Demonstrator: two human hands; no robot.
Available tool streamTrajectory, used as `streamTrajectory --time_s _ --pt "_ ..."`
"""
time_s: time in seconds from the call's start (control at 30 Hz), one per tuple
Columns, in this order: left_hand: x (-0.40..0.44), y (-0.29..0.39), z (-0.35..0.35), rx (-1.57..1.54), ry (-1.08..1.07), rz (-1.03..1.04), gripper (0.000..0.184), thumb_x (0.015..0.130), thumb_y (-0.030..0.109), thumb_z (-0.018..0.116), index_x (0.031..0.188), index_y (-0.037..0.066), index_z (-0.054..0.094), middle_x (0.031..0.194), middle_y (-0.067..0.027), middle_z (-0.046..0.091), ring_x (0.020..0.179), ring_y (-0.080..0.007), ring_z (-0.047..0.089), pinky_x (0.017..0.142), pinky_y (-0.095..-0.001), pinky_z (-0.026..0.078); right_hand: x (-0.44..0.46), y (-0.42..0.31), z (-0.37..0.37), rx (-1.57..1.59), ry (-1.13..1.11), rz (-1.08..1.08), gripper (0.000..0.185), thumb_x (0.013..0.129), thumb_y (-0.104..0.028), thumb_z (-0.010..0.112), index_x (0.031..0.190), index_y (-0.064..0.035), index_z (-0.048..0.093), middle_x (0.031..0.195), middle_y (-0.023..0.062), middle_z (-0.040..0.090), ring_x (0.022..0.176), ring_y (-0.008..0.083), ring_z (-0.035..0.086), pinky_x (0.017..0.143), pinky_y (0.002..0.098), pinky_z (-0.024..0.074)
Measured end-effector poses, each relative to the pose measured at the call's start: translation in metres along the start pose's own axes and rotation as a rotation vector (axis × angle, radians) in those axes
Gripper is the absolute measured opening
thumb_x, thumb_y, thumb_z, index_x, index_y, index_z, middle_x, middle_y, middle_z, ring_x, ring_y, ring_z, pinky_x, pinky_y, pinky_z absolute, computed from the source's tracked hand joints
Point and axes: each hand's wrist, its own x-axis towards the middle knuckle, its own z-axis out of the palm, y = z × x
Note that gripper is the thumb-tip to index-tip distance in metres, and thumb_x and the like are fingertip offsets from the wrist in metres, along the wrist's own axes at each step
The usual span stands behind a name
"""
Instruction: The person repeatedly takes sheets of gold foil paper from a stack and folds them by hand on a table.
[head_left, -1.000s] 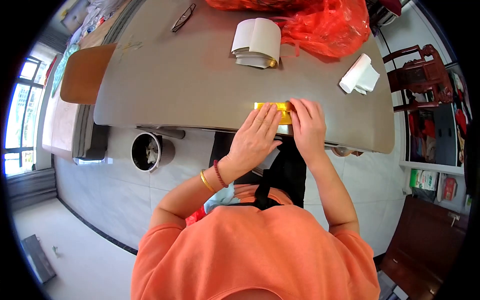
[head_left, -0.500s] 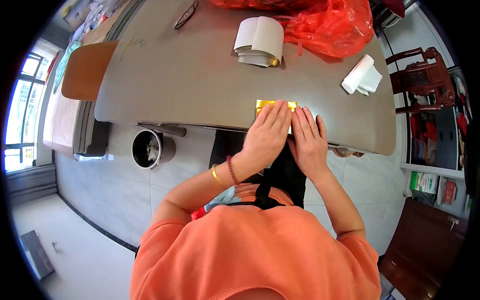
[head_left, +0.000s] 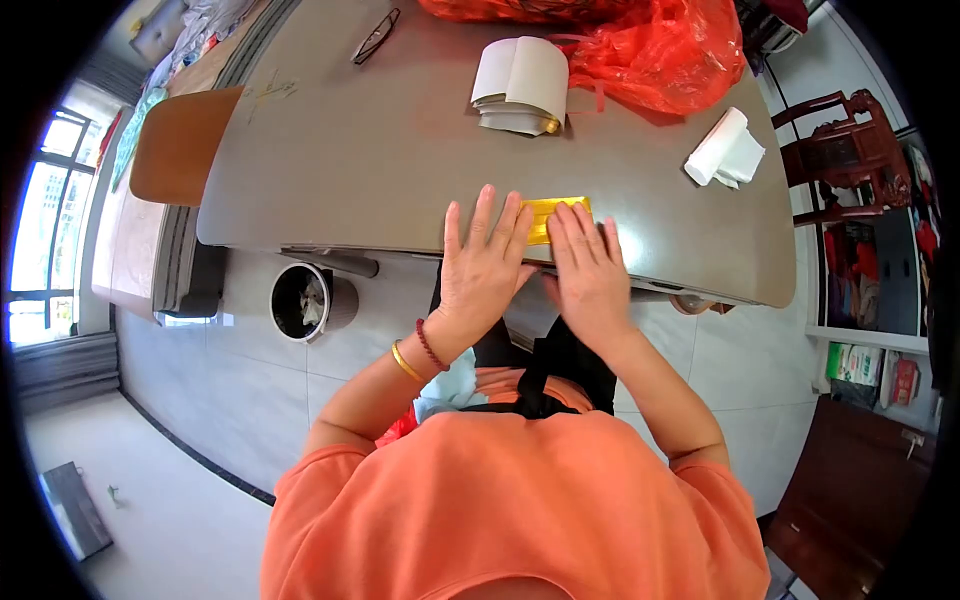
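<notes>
A shiny gold sheet, which looks like foil paper point(head_left: 541, 215), lies flat at the table's near edge. My right hand point(head_left: 592, 268) rests with its fingers stretched over the sheet's right part. Just left of the sheet is my left hand point(head_left: 484, 262), palm down with fingers spread; its index finger is close to the sheet's left edge, and I cannot tell if it touches. Farther back on the table stands a curved stack of white paper point(head_left: 520, 75), with a bit of gold showing at its lower right corner.
A red plastic bag point(head_left: 665, 60) lies at the back right of the table point(head_left: 330, 170), near a white roll point(head_left: 717, 147). Glasses point(head_left: 376, 35) lie at the back left. A waste bin point(head_left: 312, 302) stands on the floor, and a brown chair point(head_left: 180, 145) is at the left end.
My left hand has moved left off the gold sheet and spread its fingers. My right hand has shifted slightly left and down, onto the sheet's right part. More of the gold shows.
</notes>
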Motion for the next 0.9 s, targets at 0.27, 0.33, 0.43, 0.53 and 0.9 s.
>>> streamTrajectory --time_s 0.27,0.33,0.43,0.53,0.9 --pt "0.005 0.016 0.000 -0.002 0.012 0.060 0.079 0.069 0.040 0.079 0.138 0.010 0.053 0.150 -0.0036 0.041 0.142 -0.0326 0.032 0.113 -0.0619 0.022 -0.016 0.026 -0.009 -0.033 0.017 0.008 0.073 0.071 -0.010 0.075 0.138 0.0003 0.048 0.146 0.0137 0.046 0.138 0.0293 0.041 0.112 0.0516 0.0321" --pt "0.006 0.032 0.004 -0.039 0.020 0.130 0.079 0.070 0.039 0.079 0.138 0.010 0.052 0.150 -0.0035 0.042 0.142 -0.0325 0.032 0.113 -0.0622 0.022 -0.016 0.026 -0.008 -0.037 0.028 0.012 0.072 0.071 -0.010 0.075 0.137 0.0004 0.049 0.145 0.0132 0.047 0.137 0.0289 0.042 0.112 0.0512 0.0332" --pt "-0.004 0.021 0.004 -0.041 0.016 0.118 0.074 0.073 0.038 0.078 0.139 0.014 0.052 0.151 -0.0022 0.042 0.143 -0.0332 0.031 0.113 -0.0629 0.021 -0.015 0.027 -0.012 -0.048 0.023 -0.003 0.072 0.071 -0.010 0.076 0.137 -0.0001 0.049 0.145 0.0125 0.047 0.137 0.0284 0.042 0.111 0.0512 0.0343" --pt "-0.018 -0.001 -0.005 -0.008 -0.006 0.085 0.069 0.076 0.036 0.076 0.139 0.016 0.053 0.151 -0.0015 0.043 0.143 -0.0329 0.030 0.113 -0.0634 0.018 -0.015 0.027 -0.012 -0.047 0.019 -0.009 0.073 0.070 -0.010 0.078 0.137 -0.0013 0.050 0.145 0.0123 0.047 0.137 0.0277 0.042 0.110 0.0510 0.0353" --pt "-0.026 -0.023 -0.030 -0.480 0.071 -0.056 0.085 0.075 0.016 0.080 0.147 0.006 0.036 0.143 -0.0141 0.048 0.138 -0.0357 0.037 0.113 -0.0522 0.028 -0.016 0.021 -0.003 0.173 0.282 -0.024 0.034 0.071 -0.007 0.077 0.100 -0.0039 0.060 0.121 0.0104 0.062 0.121 0.0309 0.054 0.102 0.0480 0.0421"
